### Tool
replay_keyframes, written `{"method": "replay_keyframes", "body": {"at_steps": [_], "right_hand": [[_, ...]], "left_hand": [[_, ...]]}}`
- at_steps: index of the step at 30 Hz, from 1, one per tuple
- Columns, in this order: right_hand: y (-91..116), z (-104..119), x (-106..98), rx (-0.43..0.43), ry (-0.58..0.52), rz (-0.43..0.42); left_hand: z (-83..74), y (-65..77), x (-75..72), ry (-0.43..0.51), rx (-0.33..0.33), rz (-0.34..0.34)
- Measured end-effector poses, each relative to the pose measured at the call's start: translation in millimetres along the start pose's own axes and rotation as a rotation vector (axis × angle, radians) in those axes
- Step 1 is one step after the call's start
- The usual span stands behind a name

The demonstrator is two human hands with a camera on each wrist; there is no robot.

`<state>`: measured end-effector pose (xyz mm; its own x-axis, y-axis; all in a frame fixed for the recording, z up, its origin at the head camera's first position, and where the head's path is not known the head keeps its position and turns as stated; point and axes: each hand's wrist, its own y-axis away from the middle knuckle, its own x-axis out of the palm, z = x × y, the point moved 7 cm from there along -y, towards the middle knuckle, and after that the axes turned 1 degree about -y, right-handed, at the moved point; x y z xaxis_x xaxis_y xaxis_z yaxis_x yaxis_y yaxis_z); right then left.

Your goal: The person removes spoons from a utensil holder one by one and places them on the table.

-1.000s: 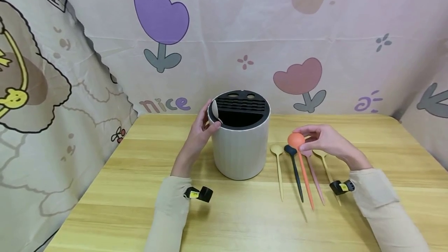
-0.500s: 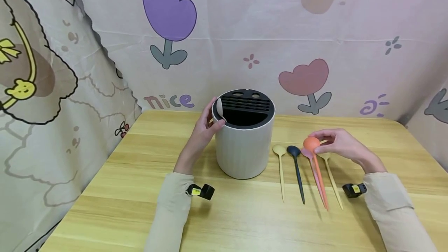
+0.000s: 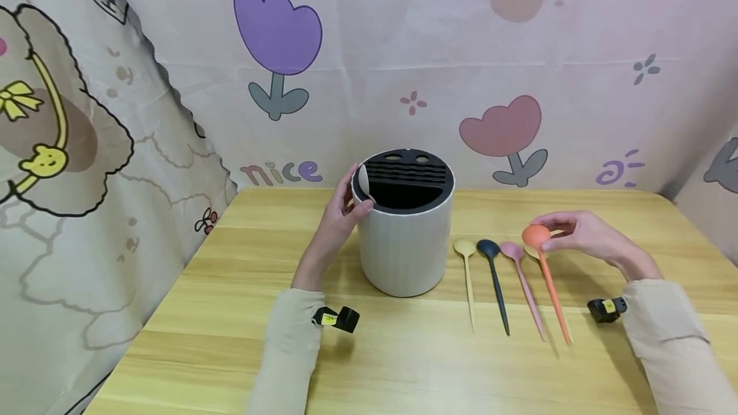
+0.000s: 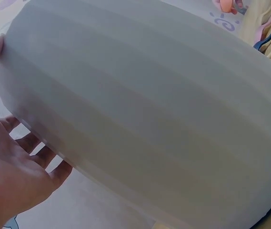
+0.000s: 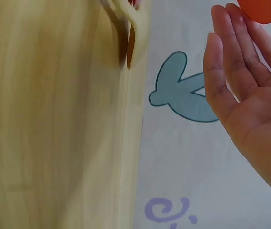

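Note:
My left hand (image 3: 340, 215) grips the upper left side of a pale ribbed utensil holder (image 3: 403, 252), thumb near the rim. In the left wrist view, the fingers curl against the holder's wall (image 4: 140, 109). A pale utensil (image 3: 364, 180) leans inside at the left of its black slotted top (image 3: 406, 173). Over the table, my right hand (image 3: 594, 239) pinches an orange spoon (image 3: 536, 236) by its bowl end, handle slanting down toward me. Behind it lies a partly hidden yellow spoon (image 3: 528, 252). The right wrist view shows only part of the orange bowl (image 5: 261, 8).
Between the holder and the orange spoon lie a yellow spoon (image 3: 464, 248), a dark blue spoon (image 3: 489, 248) and a pink spoon (image 3: 512, 250), roughly side by side. A patterned cloth (image 3: 369, 37) hangs behind the wooden table (image 3: 219, 312).
My right hand has carried the orange spoon rightward, from over the dark blue and pink spoons to over the right yellow one. The left hand keeps its grip; the head view has shifted slightly.

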<state>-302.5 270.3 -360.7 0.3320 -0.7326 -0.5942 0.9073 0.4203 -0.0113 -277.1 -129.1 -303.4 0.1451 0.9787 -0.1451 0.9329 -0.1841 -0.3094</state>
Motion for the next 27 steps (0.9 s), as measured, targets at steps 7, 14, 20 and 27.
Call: {"method": "replay_keyframes", "body": {"at_steps": [7, 14, 20, 27], "right_hand": [[6.7, -21.2, -17.0, 0.013, 0.071, -0.012], [7.7, -48.4, -30.6, 0.070, 0.137, 0.004], [6.8, -61.1, -33.0, 0.117, 0.162, 0.048], [3.8, -67.4, -29.2, 0.156, 0.127, 0.116]], "left_hand": [[1.6, -0.7, 2.9, 0.026, -0.008, -0.007], [1.1, 0.5, 0.8, 0.007, 0.004, -0.011], [1.0, 2.1, 0.7, -0.003, -0.004, -0.014], [-0.3, 2.7, 0.2, 0.003, -0.005, -0.018]]}}
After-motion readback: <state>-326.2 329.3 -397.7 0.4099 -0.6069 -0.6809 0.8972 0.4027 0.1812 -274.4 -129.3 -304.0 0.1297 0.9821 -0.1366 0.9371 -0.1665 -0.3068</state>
